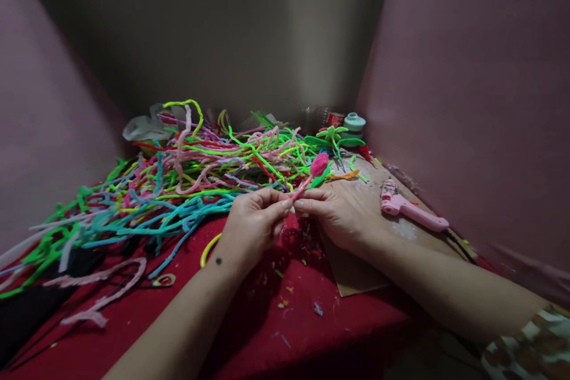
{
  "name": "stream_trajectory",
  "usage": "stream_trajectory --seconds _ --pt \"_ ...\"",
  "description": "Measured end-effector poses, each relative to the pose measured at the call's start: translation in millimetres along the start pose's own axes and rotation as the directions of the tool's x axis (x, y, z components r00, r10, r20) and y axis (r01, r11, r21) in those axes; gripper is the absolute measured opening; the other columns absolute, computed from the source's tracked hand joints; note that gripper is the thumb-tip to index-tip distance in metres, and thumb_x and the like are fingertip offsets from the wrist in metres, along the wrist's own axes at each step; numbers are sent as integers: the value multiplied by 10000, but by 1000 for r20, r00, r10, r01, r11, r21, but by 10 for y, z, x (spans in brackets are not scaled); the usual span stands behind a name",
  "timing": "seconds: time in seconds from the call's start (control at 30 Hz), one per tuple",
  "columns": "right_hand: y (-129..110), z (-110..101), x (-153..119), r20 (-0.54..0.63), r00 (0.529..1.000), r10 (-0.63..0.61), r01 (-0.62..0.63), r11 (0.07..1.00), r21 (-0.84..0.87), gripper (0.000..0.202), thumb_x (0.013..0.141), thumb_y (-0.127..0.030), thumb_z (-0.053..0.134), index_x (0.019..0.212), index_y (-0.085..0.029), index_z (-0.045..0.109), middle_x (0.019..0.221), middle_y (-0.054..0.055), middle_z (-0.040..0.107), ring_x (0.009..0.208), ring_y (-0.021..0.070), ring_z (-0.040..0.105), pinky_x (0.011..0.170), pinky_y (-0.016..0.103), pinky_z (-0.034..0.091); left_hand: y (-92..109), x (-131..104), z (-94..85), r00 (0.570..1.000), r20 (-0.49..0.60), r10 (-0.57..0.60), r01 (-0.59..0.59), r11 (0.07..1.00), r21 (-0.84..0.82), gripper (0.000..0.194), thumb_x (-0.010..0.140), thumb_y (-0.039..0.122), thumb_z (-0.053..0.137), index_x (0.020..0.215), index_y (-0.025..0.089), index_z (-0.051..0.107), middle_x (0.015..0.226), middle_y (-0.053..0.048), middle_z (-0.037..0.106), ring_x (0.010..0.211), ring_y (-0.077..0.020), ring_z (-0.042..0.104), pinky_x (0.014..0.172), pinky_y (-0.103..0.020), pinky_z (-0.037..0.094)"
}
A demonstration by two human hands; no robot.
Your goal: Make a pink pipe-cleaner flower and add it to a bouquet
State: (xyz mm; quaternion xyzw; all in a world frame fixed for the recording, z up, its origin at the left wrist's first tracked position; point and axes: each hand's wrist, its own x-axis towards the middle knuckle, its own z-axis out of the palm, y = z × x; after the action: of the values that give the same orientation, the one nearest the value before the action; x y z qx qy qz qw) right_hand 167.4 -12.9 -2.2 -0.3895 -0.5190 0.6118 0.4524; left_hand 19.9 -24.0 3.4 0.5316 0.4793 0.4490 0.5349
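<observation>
Both hands meet above the red cloth, pinching the stem of a pink pipe cleaner flower (319, 165). My left hand (258, 217) grips the stem's lower end between thumb and fingers. My right hand (327, 214) presses the same stem from the other side, thumb and index finger together. The flower's fuzzy, bud-shaped head points up and to the right, away from me. A green leaf-like piece (321, 177) lies just behind it; I cannot tell whether it is joined to the stem. The fingertips hide the stem's lowest part.
A big tangle of coloured pipe cleaners (214, 160) spreads over the left and back. At right, a pink glue gun (412, 211) with a cable rests on a brown board (356, 273). Scraps dot the red cloth (267, 344). A pale blue-lidded container (354, 123) stands behind.
</observation>
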Motion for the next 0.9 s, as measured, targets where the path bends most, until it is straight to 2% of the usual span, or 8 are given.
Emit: stream_trajectory --seconds 0.07,0.13,0.23,0.37,0.57,0.73,0.8,0.9 --pt "-60 25 -30 -7 1000 -18 18 999 -36 105 655 -156 638 667 -186 738 580 -5 620 618 129 501 682 290 403 10 20 -34 988 99 -121 136 979 -152 139 713 259 643 712 142 568 425 83 379 339 -24 256 322 -145 209" --pt "-88 38 -44 -13 998 -53 53 997 -61 138 660 -132 619 670 -196 741 602 -8 643 650 137 531 718 296 414 7 46 -69 967 170 -191 227 946 -230 124 684 216 653 706 129 567 416 82 378 329 -19 248 301 -135 212" --pt "-96 41 -50 -25 997 -68 67 995 -68 162 665 -115 605 660 -202 742 615 -4 661 670 149 558 732 305 423 -14 76 -100 949 224 -221 277 924 -262 117 675 194 650 699 113 569 399 79 376 308 -18 263 276 -127 220" --pt "-68 25 -53 -64 998 2 -7 997 -81 146 665 -117 619 642 -195 741 600 10 653 653 159 551 698 314 428 -34 81 -96 961 194 -197 237 947 -215 143 697 232 655 709 116 572 399 66 417 292 -29 314 265 -134 271" --pt "41 -26 -26 -39 995 -94 90 991 -95 143 677 -236 640 759 -179 742 695 26 669 673 151 521 700 312 419 -32 57 -71 975 156 -161 190 962 -195 156 703 236 652 680 140 530 395 58 468 277 -46 354 261 -151 319" --pt "-96 2 -69 -69 997 -17 6 988 -151 100 674 -155 633 657 -186 726 608 22 610 604 134 453 618 287 387 -66 55 -63 989 131 -64 86 982 -168 171 717 252 649 743 179 496 428 69 512 312 -68 404 288 -170 366" --pt "-167 21 -92 -76 997 16 -29 983 -182 129 679 -130 624 619 -191 720 574 20 587 583 134 438 607 293 375 -64 55 -47 993 115 -36 50 992 -117 175 722 273 645 741 179 499 455 67 521 339 -74 427 306 -179 385" --pt "-197 41 -99 -82 997 5 -20 982 -187 130 674 -120 619 604 -183 708 577 21 585 584 136 438 607 298 362 -46 48 -14 999 52 -3 2 1000 5 173 728 291 631 721 175 502 487 67 512 373 -78 449 335 -185 388"
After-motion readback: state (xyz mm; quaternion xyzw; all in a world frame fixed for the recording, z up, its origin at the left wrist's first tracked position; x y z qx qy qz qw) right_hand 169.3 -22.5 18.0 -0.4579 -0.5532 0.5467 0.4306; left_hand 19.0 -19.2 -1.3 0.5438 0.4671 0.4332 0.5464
